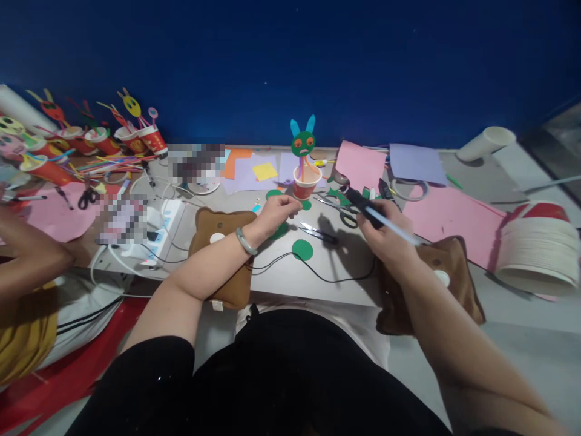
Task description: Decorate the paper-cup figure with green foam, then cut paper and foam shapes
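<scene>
My right hand (388,236) is wrapped round a black hot glue gun (358,203), its nozzle towards the back left and a whitish glue stick (394,227) jutting from its rear. My left hand (278,217), with a bracelet at the wrist, has thumb and fingertips pinched together; what is between them, if anything, is too small to make out. Just behind it stands a red paper cup (303,189) bearing a green face (303,144) with blue ears. A green paper circle (302,249) and scissors (318,233) lie between my hands; black-handled scissors (347,217) are beside the glue gun.
Brown cushions (227,257) lie at the table's front edge under both forearms. A power strip (166,233) with cables is left, beside a co-worker's arm (31,257). Coloured paper (363,163) covers the back; stacked paper cups (538,254) lie at right. The black cord crosses the front.
</scene>
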{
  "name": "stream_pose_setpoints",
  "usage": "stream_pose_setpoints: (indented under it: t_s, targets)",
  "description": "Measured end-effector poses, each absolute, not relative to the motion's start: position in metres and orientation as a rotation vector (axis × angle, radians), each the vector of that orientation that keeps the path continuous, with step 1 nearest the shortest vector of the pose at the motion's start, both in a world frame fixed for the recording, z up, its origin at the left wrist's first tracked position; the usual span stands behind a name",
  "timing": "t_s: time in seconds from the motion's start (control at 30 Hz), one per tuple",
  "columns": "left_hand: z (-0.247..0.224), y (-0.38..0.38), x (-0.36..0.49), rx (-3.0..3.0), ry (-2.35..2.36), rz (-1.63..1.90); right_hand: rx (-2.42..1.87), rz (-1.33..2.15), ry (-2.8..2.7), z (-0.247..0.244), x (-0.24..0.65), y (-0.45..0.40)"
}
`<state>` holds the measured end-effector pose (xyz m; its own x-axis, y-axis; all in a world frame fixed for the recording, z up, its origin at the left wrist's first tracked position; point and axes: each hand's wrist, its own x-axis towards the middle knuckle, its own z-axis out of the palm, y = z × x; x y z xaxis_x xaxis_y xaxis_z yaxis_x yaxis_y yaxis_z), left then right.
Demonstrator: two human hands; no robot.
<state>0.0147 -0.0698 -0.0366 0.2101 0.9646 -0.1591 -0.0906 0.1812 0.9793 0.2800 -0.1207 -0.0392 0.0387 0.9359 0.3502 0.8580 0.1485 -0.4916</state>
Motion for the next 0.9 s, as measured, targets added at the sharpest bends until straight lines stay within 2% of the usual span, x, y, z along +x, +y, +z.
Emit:
stream_pose_setpoints:
  t_s: [0.13, 0.27, 0.9]
  targets:
    - [-0.038, -0.070, 0.014, 1.173, 1.063, 1.016, -1.538, 0.287, -1.757, -0.039, 0.263, -0.151]
    - [-0.037, -0.070, 0.015, 1.209, 1.089, 1.023, -1.468, 0.264, -1.831, -0.044, 0.243, -0.165]
    - [-0.038, -0.072, 0.014, 1.322, 1.029, 1.027, -1.559, 0.270, -1.750, -0.064, 0.227, -0.158]
